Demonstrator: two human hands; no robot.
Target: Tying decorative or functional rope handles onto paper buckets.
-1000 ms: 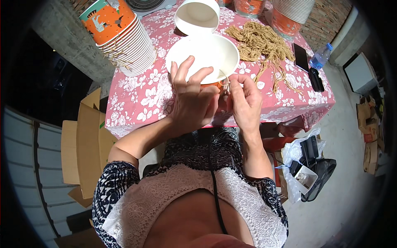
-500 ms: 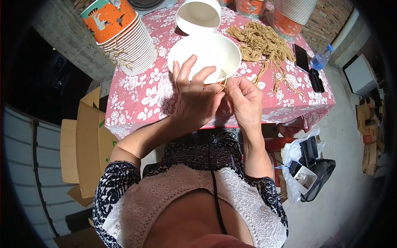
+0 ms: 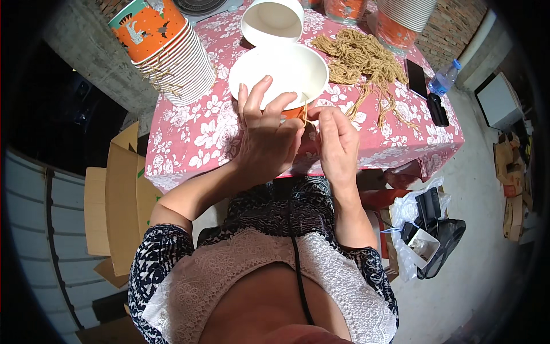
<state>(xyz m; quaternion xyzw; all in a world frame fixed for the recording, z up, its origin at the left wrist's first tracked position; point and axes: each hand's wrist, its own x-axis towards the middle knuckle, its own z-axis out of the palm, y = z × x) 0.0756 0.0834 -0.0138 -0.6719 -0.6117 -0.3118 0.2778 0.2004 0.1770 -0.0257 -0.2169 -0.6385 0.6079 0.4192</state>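
A round paper tub (image 3: 312, 69), white inside and orange outside, stands at the table's near side, its mouth towards me. My left hand (image 3: 264, 129) grips its near wall, middle fingers raised over the rim and thumb and forefinger low by the cord. A thin tan cord (image 3: 305, 113) runs over the rim and down the outside, forming a small loop there. Just right of it, my right hand (image 3: 339, 140) pinches the cord between thumb and forefinger. The left hand hides much of the tub's outer wall.
A tangled heap of tan cords (image 3: 366, 57) lies to the right. Behind stands another white tub (image 3: 272, 23). Nested tubs (image 3: 186, 69) with cords rise at the left, more tubs (image 3: 398, 28) at the back right. A phone (image 3: 415, 78) and a bottle (image 3: 444, 80) lie near the right edge.
My right hand has drawn slightly left and down, its forefinger more bent, and the cord loop at the rim shows longer. My left hand stays on the tub.
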